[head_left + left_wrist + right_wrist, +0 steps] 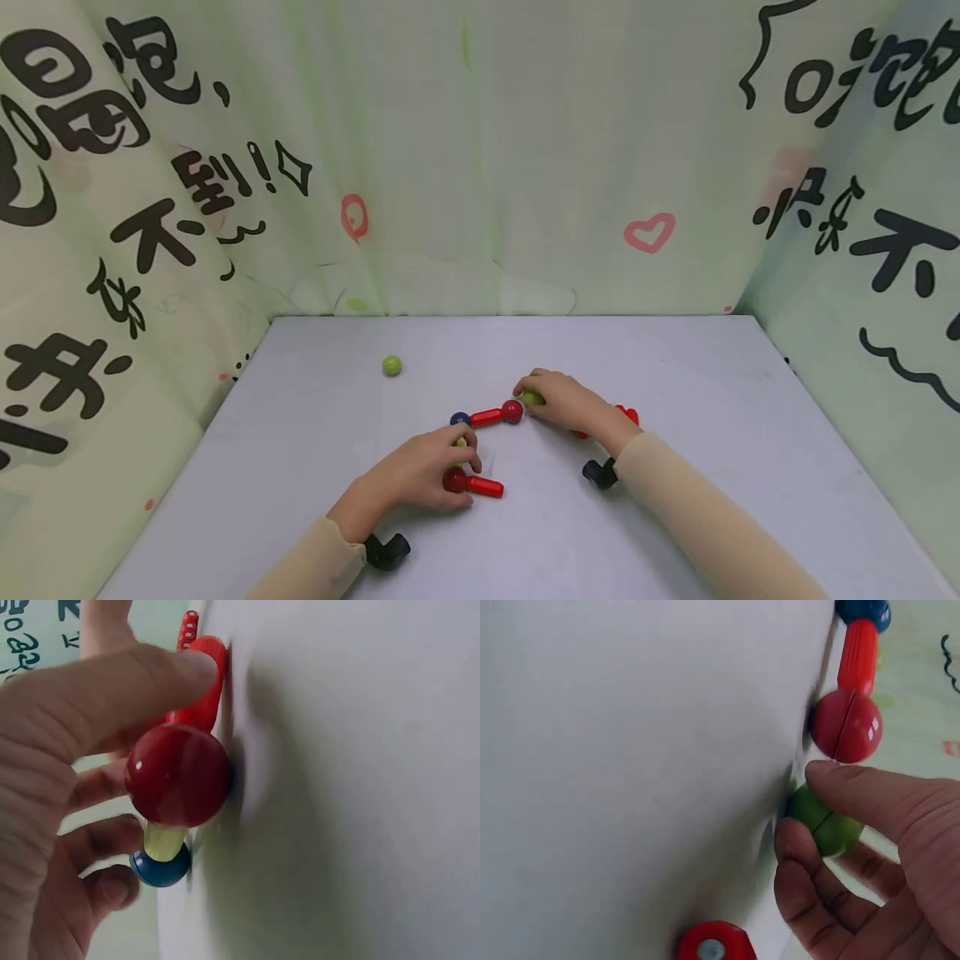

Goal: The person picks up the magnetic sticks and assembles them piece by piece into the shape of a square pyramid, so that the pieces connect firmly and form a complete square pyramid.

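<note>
My left hand [426, 471] curls round the near end of a jointed toy chain, its thumb and fingers about a red rod [486, 487] that joins a dark red ball [178, 776]. Past that ball, a yellow rod [163, 841] leads to a blue ball [460, 418], partly covered by the fingers in the head view. From the blue ball a second red rod [857, 656] runs to another red ball [847, 726]. Beside this ball my right hand [564, 404] pinches a green ball [825, 819] between thumb and fingers, low over the table.
A loose green ball [392, 365] lies at the back left of the white table [315, 400]. Red pieces [628, 414] sit behind the right wrist, partly hidden; one red piece [731, 941] shows a silvery disc on its end. Printed curtains [487, 167] surround the table.
</note>
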`<state>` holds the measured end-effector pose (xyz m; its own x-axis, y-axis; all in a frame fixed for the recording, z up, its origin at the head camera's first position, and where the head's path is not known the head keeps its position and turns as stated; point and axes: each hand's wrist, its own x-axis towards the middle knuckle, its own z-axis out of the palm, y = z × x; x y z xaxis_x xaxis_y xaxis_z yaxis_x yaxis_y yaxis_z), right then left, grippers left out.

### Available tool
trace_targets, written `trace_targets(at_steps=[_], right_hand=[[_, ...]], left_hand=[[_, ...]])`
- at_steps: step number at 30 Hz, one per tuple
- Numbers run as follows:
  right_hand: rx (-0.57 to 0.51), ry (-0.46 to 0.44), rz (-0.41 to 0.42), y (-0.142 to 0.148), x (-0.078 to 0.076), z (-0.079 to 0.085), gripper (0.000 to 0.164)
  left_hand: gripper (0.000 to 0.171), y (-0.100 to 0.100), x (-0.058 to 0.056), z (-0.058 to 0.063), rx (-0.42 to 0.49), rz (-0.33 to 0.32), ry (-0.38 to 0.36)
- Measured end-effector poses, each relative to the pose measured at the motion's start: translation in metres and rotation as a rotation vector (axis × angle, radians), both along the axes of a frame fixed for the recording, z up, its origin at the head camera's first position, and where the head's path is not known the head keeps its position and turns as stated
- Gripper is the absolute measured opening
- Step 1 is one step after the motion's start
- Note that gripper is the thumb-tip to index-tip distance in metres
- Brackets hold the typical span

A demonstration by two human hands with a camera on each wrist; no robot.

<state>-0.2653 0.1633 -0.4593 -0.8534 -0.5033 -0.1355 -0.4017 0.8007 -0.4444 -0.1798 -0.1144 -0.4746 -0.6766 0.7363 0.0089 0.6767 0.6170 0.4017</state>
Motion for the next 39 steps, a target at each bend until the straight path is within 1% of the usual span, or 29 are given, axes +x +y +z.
trace_targets(at_steps=[1, 3, 7, 9, 12, 17, 20, 25, 28, 32, 36, 39], right_hand=[[-0.015, -0.010, -0.021, 0.002, 0.005, 0.000, 0.031], [-0.043, -0.024, -0.066, 0.006, 0.016, -0.002, 0.033], [-0.085, -0.035, -0.124, 0.012, 0.039, -0.006, 0.034], [-0.106, -0.035, -0.125, 0.013, 0.050, -0.006, 0.035], [-0.145, -0.044, -0.115, 0.013, 0.064, -0.007, 0.037], [-0.186, -0.056, -0.063, 0.010, 0.080, -0.008, 0.038], [-0.195, -0.062, -0.022, 0.007, 0.085, -0.008, 0.036], [-0.203, -0.070, 0.020, -0.001, 0.087, -0.009, 0.035], [-0.199, -0.066, 0.017, -0.003, 0.088, -0.009, 0.035], [-0.191, -0.062, -0.008, -0.005, 0.090, -0.009, 0.036], [-0.206, -0.074, -0.013, -0.007, 0.091, -0.009, 0.038], [-0.206, -0.081, -0.034, -0.007, 0.091, -0.007, 0.040]], left_hand=[[0.028, 0.000, 0.001, 0.000, -0.009, 0.003, -0.016], [0.027, 0.002, 0.001, 0.000, -0.030, 0.011, -0.025], [0.024, 0.007, 0.002, -0.003, -0.083, 0.010, 0.026], [0.021, 0.009, 0.002, -0.004, -0.107, 0.010, 0.054], [0.018, 0.011, 0.002, -0.005, -0.124, 0.012, 0.078], [0.019, 0.013, 0.002, -0.008, -0.125, 0.018, 0.080], [0.022, 0.015, 0.002, -0.008, -0.115, 0.019, 0.075], [0.023, 0.018, 0.002, -0.010, -0.111, 0.017, 0.099], [0.023, 0.019, 0.002, -0.012, -0.107, 0.017, 0.121], [0.023, 0.022, 0.003, -0.016, -0.095, 0.021, 0.152], [0.022, 0.025, 0.004, -0.016, -0.088, 0.041, 0.178], [0.021, 0.026, 0.005, -0.014, -0.081, 0.062, 0.180]])
